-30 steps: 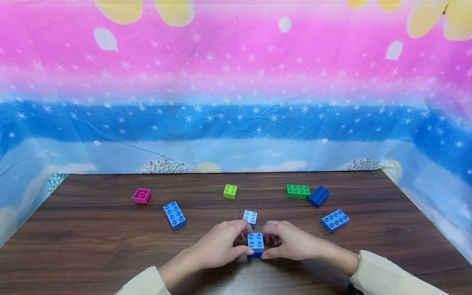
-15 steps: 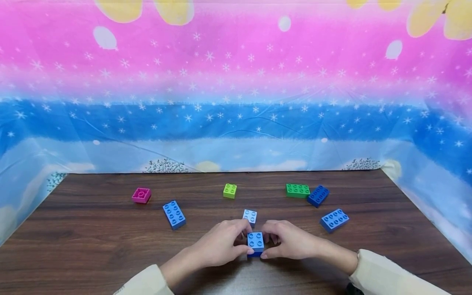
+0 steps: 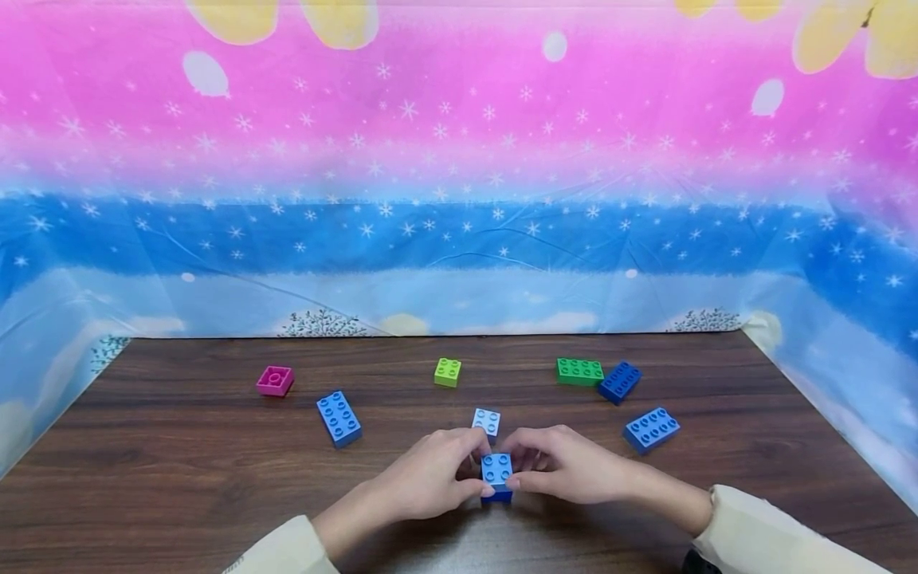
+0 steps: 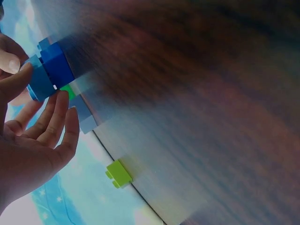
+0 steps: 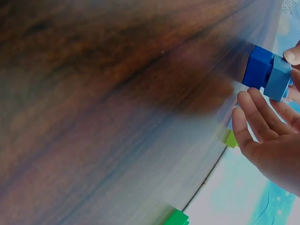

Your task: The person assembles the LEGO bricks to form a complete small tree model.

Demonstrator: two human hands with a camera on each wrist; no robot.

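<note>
A light blue two-by-two brick (image 3: 496, 469) sits over a dark blue brick (image 3: 497, 496) on the table, near the front. In the right wrist view a narrow gap shows between the light blue brick (image 5: 278, 78) and the dark blue brick (image 5: 257, 67). My left hand (image 3: 426, 472) pinches the light blue brick from the left, thumb at its near corner. From the other side my right hand (image 3: 574, 466) holds the same brick, thumb at its near right corner and fingers curved behind. Just beyond the hands stands a pale blue two-by-two brick (image 3: 488, 419).
Further back on the wooden table (image 3: 179, 478) lie a magenta brick (image 3: 276, 381), a lime brick (image 3: 448, 372), a green brick (image 3: 579, 371) and a dark blue long brick (image 3: 620, 382). Light blue long bricks lie left (image 3: 339, 418) and right (image 3: 651, 430). A printed cloth (image 3: 459, 239) hangs behind.
My right thumb has moved up from beside the dark blue brick to the light blue one, and the right hand's fingers have shifted slightly inward. The left hand and bricks look unmoved.
</note>
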